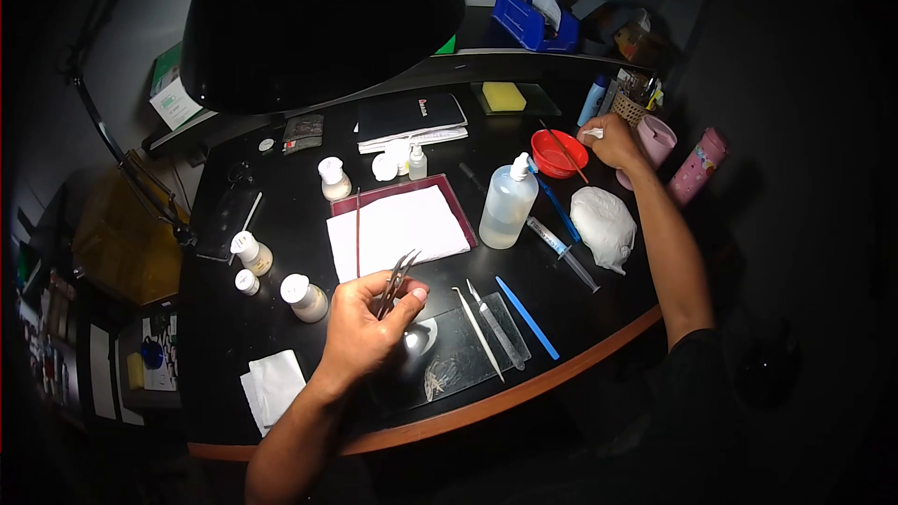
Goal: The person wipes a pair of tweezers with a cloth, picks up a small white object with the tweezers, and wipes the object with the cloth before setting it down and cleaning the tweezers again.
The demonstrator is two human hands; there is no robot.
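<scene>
My left hand (369,323) is closed around dark curved tweezers (398,279), tips pointing up and away from me. Below it lies a glass plate (449,360) with a small pile of pale slivers on it. A pale pointed stick (479,337), a scalpel-like tool (498,329) and a blue stick (528,318) lie to its right. At the far right my right hand (613,145) pinches a small white wad (593,133), perhaps cotton or tissue, beside a red bowl (558,157). A thin brush (566,151) rests across that bowl.
A clear squeeze bottle (510,206) stands mid-table, near a syringe (563,252) and a white lump (603,227). White cloth (398,234) covers a maroon tray. Several small white-capped bottles (304,297) stand left. A black lamp shade (323,23) hangs overhead. Pink cup (658,138) stands right.
</scene>
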